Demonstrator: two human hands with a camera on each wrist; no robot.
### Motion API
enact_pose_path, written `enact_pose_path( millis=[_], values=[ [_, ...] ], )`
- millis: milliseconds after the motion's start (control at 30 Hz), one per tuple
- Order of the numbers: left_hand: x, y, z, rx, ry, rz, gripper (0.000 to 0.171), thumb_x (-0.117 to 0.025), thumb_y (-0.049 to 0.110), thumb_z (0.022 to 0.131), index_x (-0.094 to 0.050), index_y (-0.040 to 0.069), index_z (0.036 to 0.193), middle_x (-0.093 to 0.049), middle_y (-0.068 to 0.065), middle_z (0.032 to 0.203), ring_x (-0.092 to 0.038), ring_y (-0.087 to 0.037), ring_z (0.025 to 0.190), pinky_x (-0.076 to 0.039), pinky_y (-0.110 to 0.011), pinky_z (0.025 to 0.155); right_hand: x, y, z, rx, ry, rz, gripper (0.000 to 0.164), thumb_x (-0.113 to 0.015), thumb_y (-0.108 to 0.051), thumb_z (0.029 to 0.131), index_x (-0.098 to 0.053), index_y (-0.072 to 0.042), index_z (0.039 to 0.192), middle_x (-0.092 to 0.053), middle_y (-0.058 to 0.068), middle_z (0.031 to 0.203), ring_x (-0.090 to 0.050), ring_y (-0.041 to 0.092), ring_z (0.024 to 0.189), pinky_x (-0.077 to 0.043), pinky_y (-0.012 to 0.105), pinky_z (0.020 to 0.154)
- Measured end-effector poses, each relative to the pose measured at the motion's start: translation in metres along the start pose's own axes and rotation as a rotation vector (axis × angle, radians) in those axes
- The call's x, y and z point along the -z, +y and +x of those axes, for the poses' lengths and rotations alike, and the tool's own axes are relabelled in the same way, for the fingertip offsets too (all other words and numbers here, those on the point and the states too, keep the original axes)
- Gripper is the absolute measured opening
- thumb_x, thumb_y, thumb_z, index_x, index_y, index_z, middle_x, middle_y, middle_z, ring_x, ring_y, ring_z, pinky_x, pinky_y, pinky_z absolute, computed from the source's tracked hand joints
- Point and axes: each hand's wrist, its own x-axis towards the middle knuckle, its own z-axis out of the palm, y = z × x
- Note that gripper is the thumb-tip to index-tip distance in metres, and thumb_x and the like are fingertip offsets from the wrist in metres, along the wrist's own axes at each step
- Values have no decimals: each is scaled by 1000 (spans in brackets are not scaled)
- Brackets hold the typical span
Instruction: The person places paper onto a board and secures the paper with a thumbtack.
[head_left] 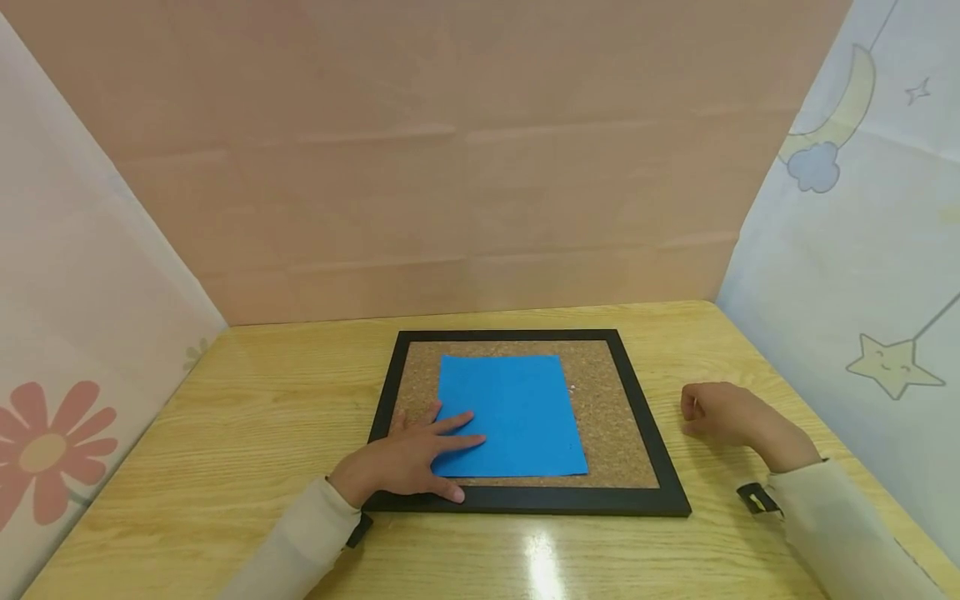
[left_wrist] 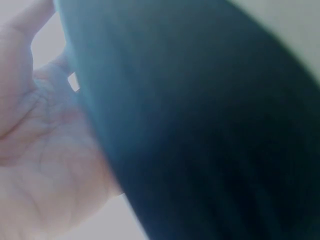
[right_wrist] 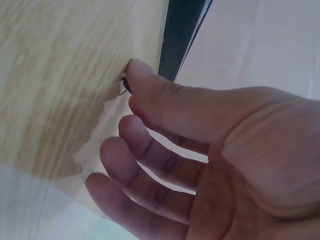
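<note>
A blue sheet of paper [head_left: 510,408] lies flat on a framed cork board [head_left: 615,417]. My left hand [head_left: 412,458] rests with spread fingers on the sheet's lower left part and on the board; its thumb is over the black frame [head_left: 570,500]. In the left wrist view, the palm [left_wrist: 45,145] shows beside a large blurred dark shape [left_wrist: 200,110]. To the right of the board, my right hand [head_left: 727,417] is above the table with curled fingers. Between thumb and index finger it pinches a small dark push pin [right_wrist: 126,85], mostly hidden, its thin point showing.
The board lies on a light wooden table [head_left: 285,392]. A tiny pale speck [head_left: 572,387] is on the cork to the right of the sheet. A plain backdrop [head_left: 465,167] stands behind, and patterned side panels [head_left: 862,250] border the table.
</note>
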Motion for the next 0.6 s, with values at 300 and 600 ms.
enact_pose_path(
  millis=[300,600],
  values=[
    [0,1,-1,3,-1,-10,75,-71,53,86,-40,37,152,-20,5,168,-4,-43,155,-1,-79,111,-3,-1,0,22,34,-2,14,-68,-7,88,-58,-12,80,-50,-2,69,-41,13,61,-35,30,60],
    [0,2,0,18,-5,-18,75,-72,53,85,-41,38,152,-19,6,168,-2,-42,155,0,-78,112,-4,0,1,33,30,-4,12,-64,-4,88,-61,-12,80,-55,-3,73,-43,13,63,-38,30,61]
  ],
)
